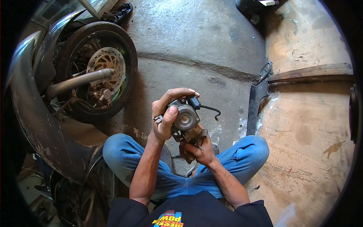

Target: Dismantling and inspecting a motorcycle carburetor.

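Observation:
A grimy metal carburetor (186, 118) is held up in front of me, above my crossed legs. Wrapped around its left side, my left hand (165, 113) has its thumb on the round cap and its fingers reaching over the top. My right hand (200, 151) grips the lower end from beneath, its fingers curled and partly hidden by the metal body. From a black fitting at the top right, a short black hose (210, 109) sticks out with a bent end. A small metal bracket (158, 119) shows beside my left palm.
At the left stands a motorcycle front wheel (130, 64) with a brake disc (120, 60) and fork leg (81, 81), beside a worn dark body panel (41, 125). A dark plastic part (254, 106) leans by the stained wooden board (302, 125) on the right. A black container (249, 9) sits far off.

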The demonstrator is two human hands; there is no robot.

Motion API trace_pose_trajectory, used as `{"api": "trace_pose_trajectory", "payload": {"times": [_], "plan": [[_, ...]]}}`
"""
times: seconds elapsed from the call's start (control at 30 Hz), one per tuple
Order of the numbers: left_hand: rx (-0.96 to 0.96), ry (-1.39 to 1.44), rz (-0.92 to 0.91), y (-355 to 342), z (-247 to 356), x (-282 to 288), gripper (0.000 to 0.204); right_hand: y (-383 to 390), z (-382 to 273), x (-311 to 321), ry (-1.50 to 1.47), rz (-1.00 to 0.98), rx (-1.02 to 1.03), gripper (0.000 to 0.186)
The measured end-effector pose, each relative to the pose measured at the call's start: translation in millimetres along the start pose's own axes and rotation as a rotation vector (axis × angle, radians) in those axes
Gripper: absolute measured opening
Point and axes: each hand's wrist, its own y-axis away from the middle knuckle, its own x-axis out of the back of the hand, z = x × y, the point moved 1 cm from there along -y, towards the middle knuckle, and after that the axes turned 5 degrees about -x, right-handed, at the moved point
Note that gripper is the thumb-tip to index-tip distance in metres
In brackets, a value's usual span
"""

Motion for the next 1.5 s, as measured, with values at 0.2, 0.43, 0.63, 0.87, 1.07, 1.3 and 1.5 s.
{"api": "trace_pose_trajectory", "payload": {"times": [0.2,0.43,0.63,0.87,1.07,1.3,1.5], "plan": [[0.039,-0.009,0.009,1.3,-9.8,-3.1,0.053,-8.5,3.6,1.8,0.145,0.119,0.063,0.044],[0.081,-0.049,-0.031,4.0,-18.7,0.2,0.055,-9.4,14.9,0.4,0.32,0.241,0.146,0.04],[0.094,-0.114,-0.06,8.1,-27.0,2.1,0.055,-9.6,19.6,-1.7,0.342,0.289,0.213,0.036],[0.104,-0.188,-0.06,14.9,-32.5,2.5,0.052,-8.8,32.7,3.7,0.396,0.303,0.177,0.038],[0.121,-0.242,-0.03,9.5,-32.1,-8.0,0.043,-17.7,43.5,16.4,0.391,0.297,0.371,0.044],[0.052,-0.306,-0.058,8.5,-31.0,2.9,0.043,-31.9,38.2,-0.7,0.438,0.282,0.288,0.051],[0.293,-0.434,-0.016,15.2,-26.3,-4.3,0.034,-43.4,62.2,22.0,0.854,0.458,0.57,0.047]]}}
